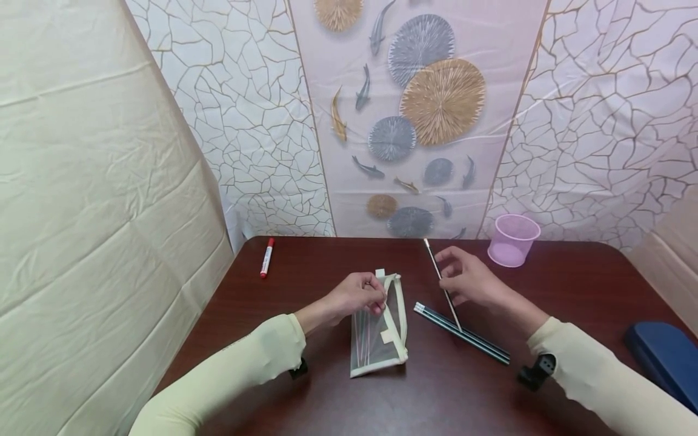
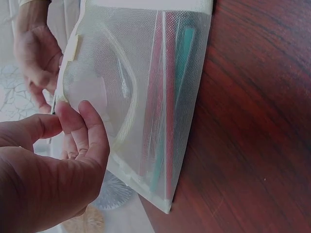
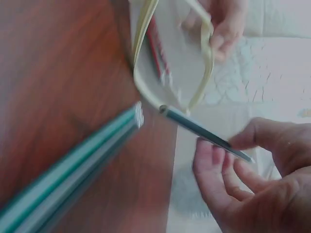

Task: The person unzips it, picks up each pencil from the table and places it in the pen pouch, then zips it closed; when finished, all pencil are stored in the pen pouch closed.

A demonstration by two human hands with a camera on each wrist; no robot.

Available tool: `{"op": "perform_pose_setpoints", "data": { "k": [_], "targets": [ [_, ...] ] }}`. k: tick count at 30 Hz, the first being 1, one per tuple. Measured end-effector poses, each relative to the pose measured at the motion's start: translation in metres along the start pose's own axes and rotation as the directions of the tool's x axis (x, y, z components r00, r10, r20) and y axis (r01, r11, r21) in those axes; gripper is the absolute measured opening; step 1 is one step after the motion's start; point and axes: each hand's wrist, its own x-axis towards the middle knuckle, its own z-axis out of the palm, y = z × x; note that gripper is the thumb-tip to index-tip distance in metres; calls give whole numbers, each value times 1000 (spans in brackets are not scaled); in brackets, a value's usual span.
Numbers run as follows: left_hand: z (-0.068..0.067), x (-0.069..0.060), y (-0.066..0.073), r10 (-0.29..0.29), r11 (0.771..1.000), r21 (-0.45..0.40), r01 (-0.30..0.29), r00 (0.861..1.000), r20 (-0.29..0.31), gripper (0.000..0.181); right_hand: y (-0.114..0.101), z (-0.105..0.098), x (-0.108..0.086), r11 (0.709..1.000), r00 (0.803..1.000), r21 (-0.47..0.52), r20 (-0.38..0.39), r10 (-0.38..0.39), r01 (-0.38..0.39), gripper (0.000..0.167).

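A mesh zip pouch (image 1: 362,363) with cream edging stands at mid-table, its mouth spread apart. My left hand (image 1: 357,292) pinches the rim of that mouth between thumb and fingers. Through the mesh, red and green pencils (image 2: 168,126) show inside. To the pouch's right, my right hand (image 1: 473,280) pinches a dark pencil (image 3: 197,128) between thumb and fingertips, held slantwise. In the right wrist view its near end appears close to the pouch mouth. Below it, a few dark green pencils (image 1: 482,345) with white ends lie side by side on the table.
A red-capped white marker (image 1: 266,259) lies at the far left of the brown table (image 1: 305,393). A pink translucent cup (image 1: 512,242) stands at the back right. At the right edge is a dark blue case (image 1: 662,357). A patterned cloth hangs behind the table.
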Motion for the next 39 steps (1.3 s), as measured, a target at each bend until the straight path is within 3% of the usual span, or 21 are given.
{"op": "perform_pose_setpoints", "data": {
  "k": [6, 16, 21, 28, 39],
  "targets": [
    [1, 0, 5, 9, 1000, -15, -8, 1000, 16, 7, -10, 26, 4, 969, 999, 245, -27, 42, -34, 55],
    [3, 6, 4, 27, 999, -21, -26, 999, 29, 7, -4, 75, 3, 902, 984, 423, -100, 145, -90, 47],
    [-2, 7, 0, 41, 999, -23, -41, 999, 23, 9, 0, 90, 1, 890, 982, 437, -64, 176, -131, 48],
    [-2, 7, -2, 59, 998, -15, -59, 998, 16, 11, 1, 97, 1, 881, 977, 429, 22, 210, -199, 47],
    [1, 5, -1, 56, 998, -7, -56, 998, -4, 4, 1, 103, 0, 905, 965, 339, 41, 260, -258, 46]
  ]
}}
